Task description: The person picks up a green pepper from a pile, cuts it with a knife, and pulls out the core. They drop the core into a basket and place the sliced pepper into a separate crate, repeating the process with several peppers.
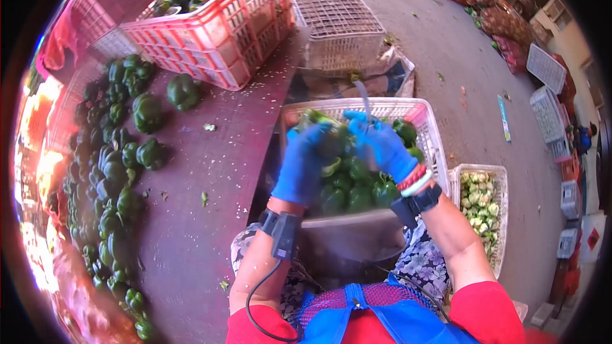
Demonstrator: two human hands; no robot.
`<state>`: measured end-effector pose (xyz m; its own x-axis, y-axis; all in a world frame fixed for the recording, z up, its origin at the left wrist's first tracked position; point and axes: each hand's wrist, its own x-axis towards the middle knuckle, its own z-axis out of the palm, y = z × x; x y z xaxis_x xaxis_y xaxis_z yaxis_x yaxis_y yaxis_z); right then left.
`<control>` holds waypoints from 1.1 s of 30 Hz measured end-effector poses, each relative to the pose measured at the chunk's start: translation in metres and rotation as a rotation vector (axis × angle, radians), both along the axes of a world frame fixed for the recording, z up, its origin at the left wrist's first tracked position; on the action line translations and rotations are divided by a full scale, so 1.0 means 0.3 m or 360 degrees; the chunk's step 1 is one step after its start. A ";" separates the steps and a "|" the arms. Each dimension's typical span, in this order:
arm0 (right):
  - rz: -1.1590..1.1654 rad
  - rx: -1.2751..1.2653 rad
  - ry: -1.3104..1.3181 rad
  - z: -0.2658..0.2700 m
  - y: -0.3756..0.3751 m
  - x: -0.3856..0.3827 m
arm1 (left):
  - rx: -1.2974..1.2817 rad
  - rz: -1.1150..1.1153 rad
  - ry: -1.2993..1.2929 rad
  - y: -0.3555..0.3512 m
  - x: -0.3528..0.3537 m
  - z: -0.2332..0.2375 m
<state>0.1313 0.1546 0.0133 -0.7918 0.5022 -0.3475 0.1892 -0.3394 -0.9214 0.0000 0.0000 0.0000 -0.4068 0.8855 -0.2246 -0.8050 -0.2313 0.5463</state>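
My left hand [301, 164], in a blue glove, is closed around a green bell pepper [330, 141], blurred by motion, above a white crate [435, 143]. Close by on the right, my right hand [384, 148], also gloved in blue, grips a small knife [364, 97] whose blade points up and away from me. The knife's handle is hidden in the glove. Several green bell peppers [357, 194] lie in the crate beneath both hands.
On the left, a dark red table [220, 143] bears a long heap of green peppers [111, 181] and a red-and-white crate [210, 48]. A white crate [344, 44] stands ahead. Pale green pieces [478, 207] fill a crate at right. Sacks [503, 22] line the far side.
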 end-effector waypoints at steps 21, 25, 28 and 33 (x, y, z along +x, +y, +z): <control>-0.0461 0.1923 -0.0010 0.013 -0.109 0.128 | -0.0389 0.0448 0.1637 0.190 0.171 -0.070; -0.0669 0.1317 -0.0107 -0.086 -0.071 0.061 | -0.0316 0.0404 0.0370 0.211 0.240 0.034; -0.0614 0.1062 -0.0060 -0.070 -0.070 0.043 | -0.0276 0.0464 0.0557 0.199 0.220 -0.010; -0.0716 0.0889 0.0388 -0.044 -0.076 0.026 | -0.0134 0.0073 0.0028 0.162 0.137 0.076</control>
